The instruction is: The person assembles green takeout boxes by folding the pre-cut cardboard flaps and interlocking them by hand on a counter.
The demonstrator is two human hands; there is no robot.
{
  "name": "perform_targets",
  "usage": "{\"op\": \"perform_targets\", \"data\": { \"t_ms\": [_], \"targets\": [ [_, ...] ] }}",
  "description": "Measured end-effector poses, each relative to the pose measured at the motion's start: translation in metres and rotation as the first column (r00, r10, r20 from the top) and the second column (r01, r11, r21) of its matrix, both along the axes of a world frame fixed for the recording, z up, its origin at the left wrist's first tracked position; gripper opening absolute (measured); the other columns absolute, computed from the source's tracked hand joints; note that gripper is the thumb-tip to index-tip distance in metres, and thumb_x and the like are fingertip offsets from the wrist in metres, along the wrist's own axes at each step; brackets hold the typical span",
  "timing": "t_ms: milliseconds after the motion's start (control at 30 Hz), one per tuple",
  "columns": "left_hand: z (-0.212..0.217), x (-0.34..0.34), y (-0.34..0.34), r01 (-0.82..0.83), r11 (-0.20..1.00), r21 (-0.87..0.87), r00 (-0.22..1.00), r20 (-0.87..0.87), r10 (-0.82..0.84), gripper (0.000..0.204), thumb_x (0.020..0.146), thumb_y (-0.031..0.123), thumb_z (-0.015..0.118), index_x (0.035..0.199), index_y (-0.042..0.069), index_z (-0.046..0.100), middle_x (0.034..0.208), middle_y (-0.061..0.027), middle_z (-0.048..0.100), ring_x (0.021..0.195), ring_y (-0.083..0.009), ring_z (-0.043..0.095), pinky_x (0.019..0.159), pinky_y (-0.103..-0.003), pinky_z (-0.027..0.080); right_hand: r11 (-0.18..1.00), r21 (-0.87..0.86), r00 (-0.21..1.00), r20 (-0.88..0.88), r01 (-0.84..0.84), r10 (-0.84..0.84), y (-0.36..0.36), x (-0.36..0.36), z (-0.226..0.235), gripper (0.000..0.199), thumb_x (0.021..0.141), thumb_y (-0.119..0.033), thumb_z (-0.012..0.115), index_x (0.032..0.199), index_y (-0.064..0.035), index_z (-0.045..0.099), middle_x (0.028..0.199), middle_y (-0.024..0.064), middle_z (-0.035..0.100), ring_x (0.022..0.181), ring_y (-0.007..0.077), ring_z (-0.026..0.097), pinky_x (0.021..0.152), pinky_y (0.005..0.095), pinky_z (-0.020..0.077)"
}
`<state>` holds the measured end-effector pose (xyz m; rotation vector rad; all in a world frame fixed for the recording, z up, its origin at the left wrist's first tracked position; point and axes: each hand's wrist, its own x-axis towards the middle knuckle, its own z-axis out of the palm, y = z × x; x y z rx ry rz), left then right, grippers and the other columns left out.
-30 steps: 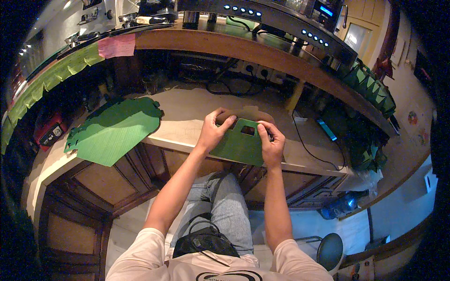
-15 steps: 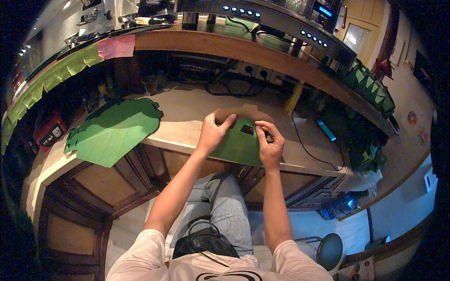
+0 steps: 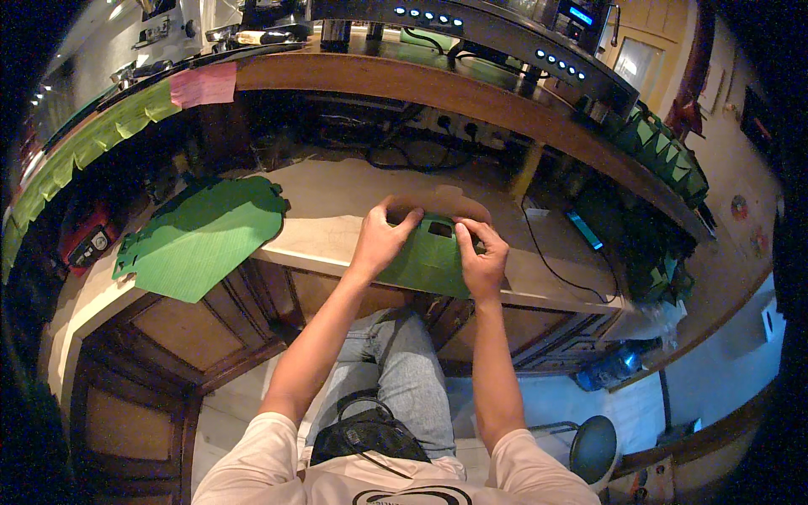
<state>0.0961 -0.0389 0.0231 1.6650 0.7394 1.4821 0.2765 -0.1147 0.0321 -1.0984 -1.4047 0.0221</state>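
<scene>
Both my hands hold a green card piece (image 3: 423,268) at the counter's front edge. It has a rectangular cut-out near its top, and its brown inner side shows behind the green face. My left hand (image 3: 385,241) pinches the top edge left of the cut-out, thumb in front. At the cut-out's right side, my right hand (image 3: 483,257) grips the edge between thumb and fingers. The fingers behind the card are partly hidden. To the left lies a stack of flat green card blanks (image 3: 206,240) with notched edges, overhanging the counter front.
A wooden shelf (image 3: 353,77) crosses above the counter (image 3: 324,189), carrying a coffee machine (image 3: 488,38). Cables and sockets sit underneath. Right of my hands are a phone (image 3: 584,231) and a cable. Folded green card pieces (image 3: 661,156) stand at the shelf's right end.
The card's top parts have come closer together between my hands, so the cut-out now shows as one neat rectangle. The stack of blanks stays where it was.
</scene>
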Motion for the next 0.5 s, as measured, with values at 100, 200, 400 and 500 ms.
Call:
{"op": "perform_targets", "data": {
  "t_ms": [100, 200, 400, 500],
  "targets": [
    [-0.002, 0.002, 0.002, -0.023, 1.0, -0.021, 1.0, -0.004, 0.022, 0.035, 0.092, 0.025, 0.075, 0.112, -0.002, 0.067, 0.107, -0.0099, 0.072, 0.098, -0.0178, 0.065, 0.091, -0.033, 0.051, 0.99, 0.123, 0.997, 0.016, 0.071, -0.073, 0.0, -0.003, -0.005, 0.036, 0.084, -0.009, 0.078, 0.117, -0.0046, 0.066, 0.097, 0.007, 0.065, 0.094, 0.0198, 0.063, 0.085, 0.0308, 0.0499],
    [0.002, 0.003, -0.008, 0.115, 0.993, -0.035, 0.986, 0.124, -0.11, 0.035, 0.091, 0.025, 0.076, 0.113, -0.001, 0.067, 0.108, -0.0087, 0.072, 0.098, -0.0172, 0.066, 0.091, -0.033, 0.051, 0.968, 0.239, 0.984, -0.178, 0.074, -0.031, -0.005, -0.015, -0.001, 0.069, 0.078, -0.007, 0.084, 0.138, -0.009, 0.051, 0.102, 0.0033, 0.05, 0.101, 0.0183, 0.054, 0.094, 0.031, 0.0475],
    [0.012, -0.002, -0.026, 0.312, 0.94, -0.135, 0.936, 0.21, -0.281, 0.039, 0.088, 0.024, 0.08, 0.118, 0.001, 0.069, 0.108, -0.0064, 0.072, 0.098, -0.0152, 0.066, 0.09, -0.03, 0.052, 0.955, 0.025, 0.861, -0.425, -0.297, 0.279, 0.001, 0.01, 0.001, 0.053, 0.08, -0.01, 0.083, 0.127, -0.0017, 0.06, 0.111, 0.0059, 0.066, 0.099, 0.0162, 0.062, 0.091, 0.0308, 0.0501],
    [0.011, -0.009, -0.018, 0.316, 0.93, -0.188, 0.945, 0.154, -0.29, 0.038, 0.086, 0.023, 0.081, 0.116, 0.001, 0.07, 0.106, -0.0062, 0.073, 0.097, -0.0153, 0.066, 0.089, -0.03, 0.051, 0.869, -0.074, 0.756, -0.534, -0.489, 0.379, -0.001, 0.01, 0.009, 0.034, 0.083, -0.014, 0.081, 0.111, -0.0008, 0.069, 0.101, 0.0036, 0.073, 0.091, 0.0133, 0.066, 0.087, 0.0285, 0.0515]
  ]
}}
